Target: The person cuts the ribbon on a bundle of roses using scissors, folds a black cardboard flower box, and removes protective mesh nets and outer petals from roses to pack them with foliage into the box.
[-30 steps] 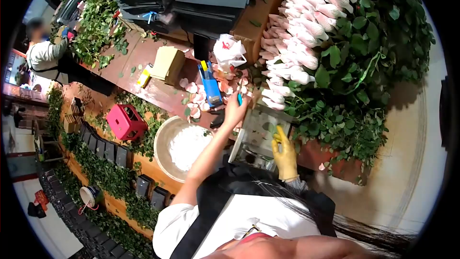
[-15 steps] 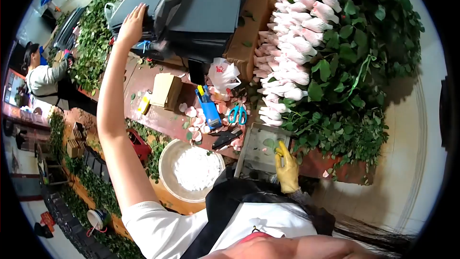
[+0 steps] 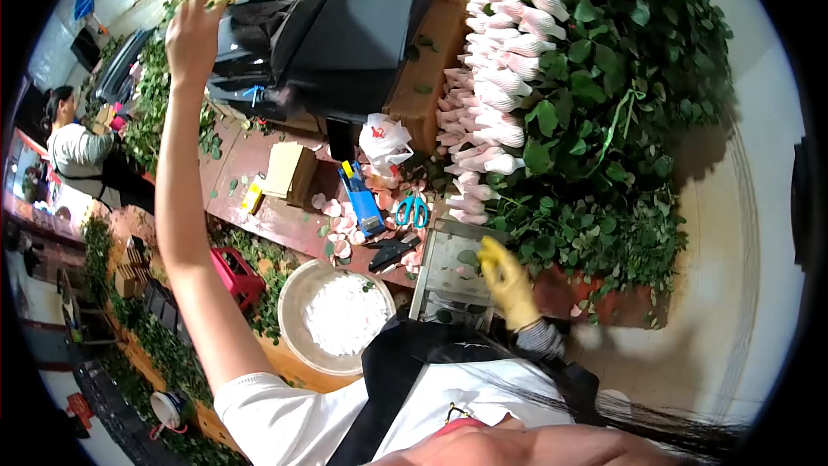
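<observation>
My left hand (image 3: 193, 41) is bare and raised at the upper left, fingers stretched out and nothing visible in them. It is beside the left edge of a stack of dark grey sheets (image 3: 358, 22), with leafy green stems (image 3: 153, 91) behind it. Crumpled dark plastic film (image 3: 274, 30) lies over the stack. My right hand (image 3: 507, 285), in a yellow glove, hovers at the right edge of a grey metal tray (image 3: 448, 280), fingers loosely apart and holding nothing. Just beyond it lies a big pile of pink roses in white net sleeves (image 3: 504, 86).
On the red table are teal-handled scissors (image 3: 412, 211), a blue tool (image 3: 362, 203), a black stapler-like tool (image 3: 395, 253), a cardboard stack (image 3: 289, 173) and loose petals. A round tub (image 3: 293, 328) holds white pieces. A co-worker (image 3: 82, 151) stands at far left.
My left hand has lifted off the dark sheets and moved left and up past their edge. My gloved right hand has shifted slightly left and stays by the tray.
</observation>
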Action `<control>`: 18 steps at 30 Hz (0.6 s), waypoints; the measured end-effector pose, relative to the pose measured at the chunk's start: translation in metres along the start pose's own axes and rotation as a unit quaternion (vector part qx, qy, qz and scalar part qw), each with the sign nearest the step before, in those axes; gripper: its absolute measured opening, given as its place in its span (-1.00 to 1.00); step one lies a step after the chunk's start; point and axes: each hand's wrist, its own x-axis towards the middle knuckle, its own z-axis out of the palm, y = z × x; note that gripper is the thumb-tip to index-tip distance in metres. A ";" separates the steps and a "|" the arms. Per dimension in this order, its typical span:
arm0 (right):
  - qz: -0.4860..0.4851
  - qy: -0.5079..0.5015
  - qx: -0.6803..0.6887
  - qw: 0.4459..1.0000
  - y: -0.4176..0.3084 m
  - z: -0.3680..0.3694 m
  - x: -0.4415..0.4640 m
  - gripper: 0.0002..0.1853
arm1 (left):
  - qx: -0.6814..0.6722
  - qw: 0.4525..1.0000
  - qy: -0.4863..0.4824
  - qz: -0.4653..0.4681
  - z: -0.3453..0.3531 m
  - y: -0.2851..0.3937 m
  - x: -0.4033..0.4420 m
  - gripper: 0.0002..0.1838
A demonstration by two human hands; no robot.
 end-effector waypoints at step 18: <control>-0.637 0.183 -0.290 0.690 -0.244 -0.157 0.158 -0.59 | -0.910 0.056 -0.093 -0.401 -0.104 0.176 -0.067 -0.22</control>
